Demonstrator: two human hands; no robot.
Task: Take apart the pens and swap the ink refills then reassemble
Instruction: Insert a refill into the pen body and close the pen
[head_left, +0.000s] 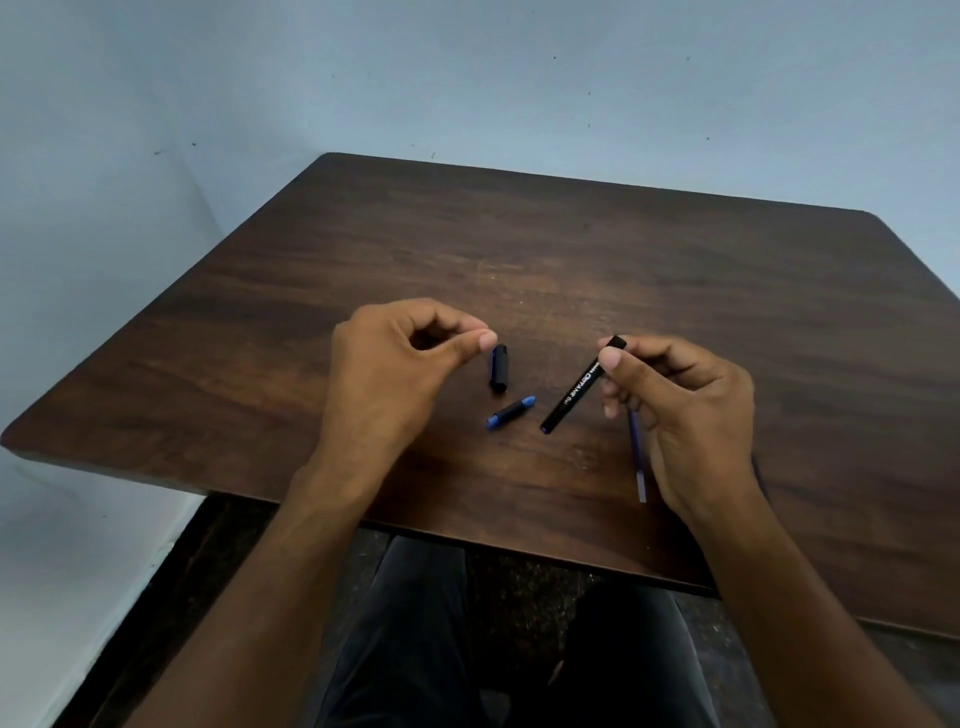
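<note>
right hand (685, 410) grip pinches black pen barrel (574, 395) over desk (519, 249), thin blue refill (638, 457) under its fingers. left hand (395, 374) grip narrow, curled, nothing seen in it. cap (498, 369) and blue-tipped piece (511, 413) lie between hands.

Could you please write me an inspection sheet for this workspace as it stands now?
Surface: dark wooden table, faint scuffs on the wood.
Job's things: black pen barrel with white lettering, tilted, in the right hand; black cap and a black piece with blue ends lie apart on the table between the hands; thin refill shows below the right hand, and I cannot tell whether it is held or lying.
Clutter: nothing seen.
Grippers: left hand curled, thumb near fingertip, nothing visible in it; right hand pinches the barrel's upper end.
Cables: nothing seen.
Surroundings: pale blue wall; dark floor; dark trousers below the near edge.
</note>
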